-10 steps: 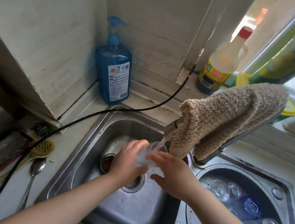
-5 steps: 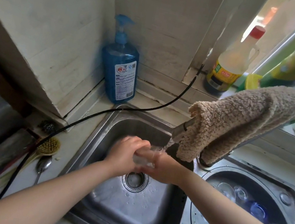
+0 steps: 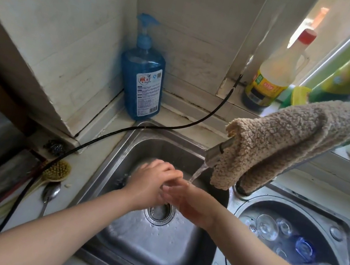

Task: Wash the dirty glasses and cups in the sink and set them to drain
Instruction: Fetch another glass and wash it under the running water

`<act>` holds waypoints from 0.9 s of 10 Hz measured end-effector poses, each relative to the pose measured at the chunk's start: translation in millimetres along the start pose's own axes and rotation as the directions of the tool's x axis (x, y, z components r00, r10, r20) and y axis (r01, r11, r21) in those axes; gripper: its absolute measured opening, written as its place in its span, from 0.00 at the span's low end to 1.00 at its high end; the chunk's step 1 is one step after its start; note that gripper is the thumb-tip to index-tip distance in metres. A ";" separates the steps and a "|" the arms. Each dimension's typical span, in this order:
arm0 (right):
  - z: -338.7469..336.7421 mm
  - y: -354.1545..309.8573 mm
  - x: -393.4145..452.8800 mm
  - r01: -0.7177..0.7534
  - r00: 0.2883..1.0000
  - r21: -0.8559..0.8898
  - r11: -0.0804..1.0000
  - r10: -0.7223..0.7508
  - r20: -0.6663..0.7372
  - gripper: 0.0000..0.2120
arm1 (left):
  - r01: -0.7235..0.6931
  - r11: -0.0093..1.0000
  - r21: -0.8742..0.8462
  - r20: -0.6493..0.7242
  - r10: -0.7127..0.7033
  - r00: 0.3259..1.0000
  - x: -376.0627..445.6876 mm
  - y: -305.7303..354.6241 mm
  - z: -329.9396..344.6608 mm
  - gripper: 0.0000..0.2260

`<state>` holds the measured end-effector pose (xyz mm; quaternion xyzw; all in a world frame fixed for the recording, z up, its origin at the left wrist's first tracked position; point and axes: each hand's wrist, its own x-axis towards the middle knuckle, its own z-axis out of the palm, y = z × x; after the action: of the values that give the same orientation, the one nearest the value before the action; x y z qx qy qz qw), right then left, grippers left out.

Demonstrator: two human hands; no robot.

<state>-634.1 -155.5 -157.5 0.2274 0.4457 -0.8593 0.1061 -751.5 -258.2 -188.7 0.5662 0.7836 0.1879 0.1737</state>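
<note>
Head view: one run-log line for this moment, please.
phase=rinse | both hands hold clear glass under running tap | left hand | right hand | washed glasses in right basin

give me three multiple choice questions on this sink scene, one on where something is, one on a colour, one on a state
1. Where does the brown cloth hang?
A. over the tap
B. on the window handle
C. in the left basin

2. What colour is the cap of the bottle on the windowsill?
A. green
B. red
C. black

3. What is the tap doing?
A. it is off
B. it is dripping into the right basin
C. it is running onto the hands

Answers:
1. A, the cloth is draped along the tap's spout.
2. B, the cap at the top is red.
3. C, a stream of water falls from the spout to where the left hand and right hand meet over the left basin.
</note>
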 end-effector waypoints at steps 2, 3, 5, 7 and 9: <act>-25.1 21.1 -0.5 0.246 0.946 -0.949 -0.199 -0.163 0.279 0.24 | 0.003 0.999 -0.042 0.132 0.003 0.991 2.8 -4.1 -3.2 0.31; -36.0 15.6 -3.8 0.209 0.921 -0.534 -0.819 -0.020 0.390 0.30 | -0.004 0.999 -0.032 0.173 0.010 0.985 8.0 -5.4 -6.2 0.32; -22.1 -6.8 1.0 0.248 0.958 -0.948 -0.199 -0.093 0.270 0.16 | 0.071 0.987 -0.143 0.172 -0.046 0.984 9.4 -13.8 -5.9 0.36; -16.5 -15.2 -4.0 0.110 0.994 -0.691 0.715 -0.093 0.062 0.16 | 0.173 0.956 -0.236 -0.021 -0.183 0.983 -16.7 -13.3 18.4 0.35; -1.4 -26.5 -7.0 0.046 0.991 -0.630 0.776 -0.115 -0.069 0.13 | 0.281 0.915 -0.291 -0.028 -0.302 0.953 -17.3 -10.6 17.3 0.27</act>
<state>-637.8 -139.2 -135.7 0.2042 0.7201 -0.6530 0.1156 -746.7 -276.0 -207.9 0.4052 0.8299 0.2906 0.2504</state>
